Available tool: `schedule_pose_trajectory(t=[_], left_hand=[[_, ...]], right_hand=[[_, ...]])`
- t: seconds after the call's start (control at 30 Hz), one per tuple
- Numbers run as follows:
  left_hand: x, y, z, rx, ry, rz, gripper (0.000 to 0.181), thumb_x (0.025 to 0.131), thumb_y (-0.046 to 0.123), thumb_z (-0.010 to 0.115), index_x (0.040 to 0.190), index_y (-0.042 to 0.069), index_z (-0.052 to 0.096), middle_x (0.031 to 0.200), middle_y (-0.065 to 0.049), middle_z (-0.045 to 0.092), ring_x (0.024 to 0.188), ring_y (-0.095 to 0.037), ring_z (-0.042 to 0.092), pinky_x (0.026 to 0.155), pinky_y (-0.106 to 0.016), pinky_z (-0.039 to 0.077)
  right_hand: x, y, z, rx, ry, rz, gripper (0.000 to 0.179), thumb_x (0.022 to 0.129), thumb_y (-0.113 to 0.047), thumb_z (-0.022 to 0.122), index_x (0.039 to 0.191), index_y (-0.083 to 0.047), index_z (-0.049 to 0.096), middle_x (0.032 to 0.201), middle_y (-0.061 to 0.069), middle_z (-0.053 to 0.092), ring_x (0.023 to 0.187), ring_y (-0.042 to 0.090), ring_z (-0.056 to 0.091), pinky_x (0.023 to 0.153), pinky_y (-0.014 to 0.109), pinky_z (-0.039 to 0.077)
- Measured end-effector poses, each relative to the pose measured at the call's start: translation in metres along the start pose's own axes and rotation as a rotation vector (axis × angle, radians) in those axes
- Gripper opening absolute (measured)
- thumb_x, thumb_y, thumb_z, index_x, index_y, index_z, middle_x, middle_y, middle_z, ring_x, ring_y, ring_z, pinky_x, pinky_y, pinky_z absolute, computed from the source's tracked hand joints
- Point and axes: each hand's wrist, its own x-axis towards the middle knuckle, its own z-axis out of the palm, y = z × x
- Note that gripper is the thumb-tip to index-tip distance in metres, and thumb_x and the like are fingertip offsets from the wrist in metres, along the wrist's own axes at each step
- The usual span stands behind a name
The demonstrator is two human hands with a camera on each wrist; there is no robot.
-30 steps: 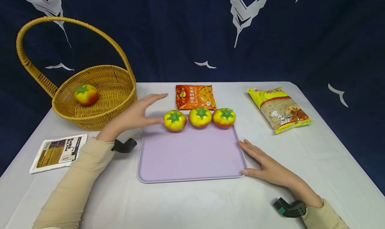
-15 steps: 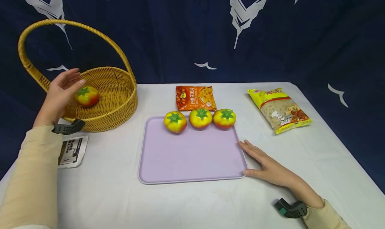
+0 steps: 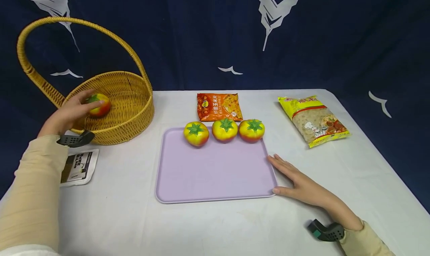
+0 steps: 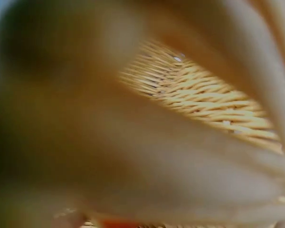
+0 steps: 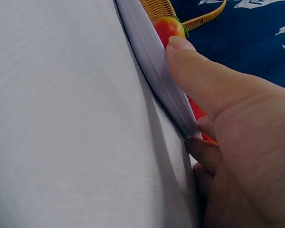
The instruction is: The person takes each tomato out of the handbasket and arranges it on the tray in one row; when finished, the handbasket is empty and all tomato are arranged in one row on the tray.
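Note:
In the head view, a yellow-and-red tomato [image 3: 103, 106] with a green leafy top lies in the wicker basket [image 3: 131, 125] at the left. My left hand [image 3: 68, 113] reaches over the basket's near rim and grips this tomato, thumb on the near side and fingers behind. The left wrist view is mostly blurred by the hand, with woven basket wall [image 4: 204, 95] showing between. Three similar tomatoes [image 3: 224, 130] stand in a row along the far edge of the lilac tray [image 3: 215, 174]. My right hand [image 3: 304, 187] rests at the tray's right edge, fingers extended, thumb at the near corner.
Behind the tray lies an orange snack packet [image 3: 219, 106]. A yellow-ended food bag [image 3: 314, 121] is at the right. Partly under the left forearm, a white-edged flat packet [image 3: 80, 167] lies by the basket. A dark blue patterned cloth [image 3: 208, 36] hangs behind the table.
My left hand has moved from beside the left tomato on the tray over to the basket, then down onto the tomato there. The right hand has stayed at the tray's edge.

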Motion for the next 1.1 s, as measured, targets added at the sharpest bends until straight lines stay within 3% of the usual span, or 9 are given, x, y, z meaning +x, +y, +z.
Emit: schedule_pose_trajectory(t=[0.27,0.57,0.7,0.77,0.8,0.9,0.97,1.0,1.1], left_hand=[[0.004,0.001,0.004,0.248,-0.109,0.069,0.079,0.095,0.04,0.052,0.147,-0.003,0.011,0.136,-0.033,0.02,0.115,-0.048,0.022,0.094,-0.059,0.024],[0.004,0.002,0.007,0.239,-0.146,0.064,0.074,0.096,0.04,0.05,0.146,-0.001,0.015,0.136,-0.031,0.018,0.115,-0.047,0.024,0.093,-0.058,0.031],[-0.001,0.002,0.011,0.154,-0.059,0.096,0.073,0.095,0.039,0.052,0.149,0.006,0.016,0.138,-0.026,0.024,0.117,-0.043,0.026,0.098,-0.059,0.027],[-0.008,0.005,0.016,0.085,0.022,0.123,0.071,0.094,0.04,0.053,0.151,0.016,0.017,0.138,-0.021,0.026,0.117,-0.038,0.028,0.1,-0.056,0.026],[-0.013,0.009,0.02,0.046,0.067,0.145,0.07,0.094,0.039,0.054,0.151,0.02,0.019,0.138,-0.018,0.028,0.117,-0.035,0.031,0.102,-0.049,0.028],[-0.033,0.029,0.039,-0.022,0.175,0.21,0.068,0.091,0.037,0.059,0.149,0.032,0.024,0.139,-0.012,0.031,0.116,-0.028,0.036,0.097,-0.026,0.036],[-0.048,0.049,0.055,-0.015,0.227,0.279,0.067,0.09,0.033,0.063,0.147,0.034,0.028,0.138,-0.01,0.034,0.113,-0.025,0.041,0.089,-0.015,0.039],[-0.055,0.059,0.063,-0.006,0.241,0.316,0.067,0.089,0.03,0.065,0.146,0.033,0.03,0.137,-0.009,0.036,0.112,-0.024,0.042,0.085,-0.013,0.04],[-0.07,0.081,0.088,0.037,0.243,0.436,0.068,0.086,0.021,0.07,0.145,0.028,0.036,0.135,-0.009,0.041,0.112,-0.025,0.044,0.092,-0.021,0.041]], right_hand=[[0.001,0.0,-0.001,-0.006,0.001,-0.002,0.079,0.085,-0.027,0.07,0.149,-0.018,0.026,0.151,0.018,0.018,0.136,0.04,0.013,0.099,0.065,0.018],[0.002,0.0,-0.002,0.0,-0.006,-0.003,0.078,0.085,-0.027,0.07,0.149,-0.017,0.027,0.151,0.019,0.018,0.136,0.04,0.013,0.099,0.065,0.017],[0.001,0.001,-0.001,0.006,-0.013,0.007,0.078,0.085,-0.028,0.07,0.149,-0.018,0.027,0.151,0.019,0.017,0.135,0.041,0.013,0.099,0.065,0.017],[0.0,0.0,0.0,0.012,-0.017,0.015,0.078,0.085,-0.028,0.07,0.149,-0.018,0.027,0.151,0.019,0.016,0.135,0.041,0.013,0.099,0.065,0.017],[0.0,0.0,0.0,0.013,-0.02,0.02,0.078,0.085,-0.029,0.07,0.149,-0.018,0.027,0.151,0.019,0.016,0.135,0.041,0.012,0.099,0.065,0.017],[0.0,-0.002,-0.001,0.01,-0.019,0.018,0.078,0.085,-0.029,0.07,0.149,-0.017,0.027,0.151,0.019,0.016,0.135,0.041,0.013,0.099,0.065,0.017],[-0.001,-0.003,-0.001,0.006,-0.015,0.01,0.078,0.085,-0.028,0.07,0.149,-0.017,0.027,0.151,0.02,0.017,0.135,0.041,0.013,0.099,0.065,0.017],[0.0,-0.003,-0.001,0.004,-0.013,0.006,0.078,0.085,-0.028,0.07,0.149,-0.017,0.027,0.151,0.02,0.017,0.135,0.041,0.013,0.099,0.065,0.017],[0.0,-0.002,-0.002,-0.01,0.002,-0.013,0.078,0.085,-0.027,0.07,0.149,-0.017,0.027,0.151,0.02,0.018,0.135,0.041,0.013,0.098,0.065,0.017]])
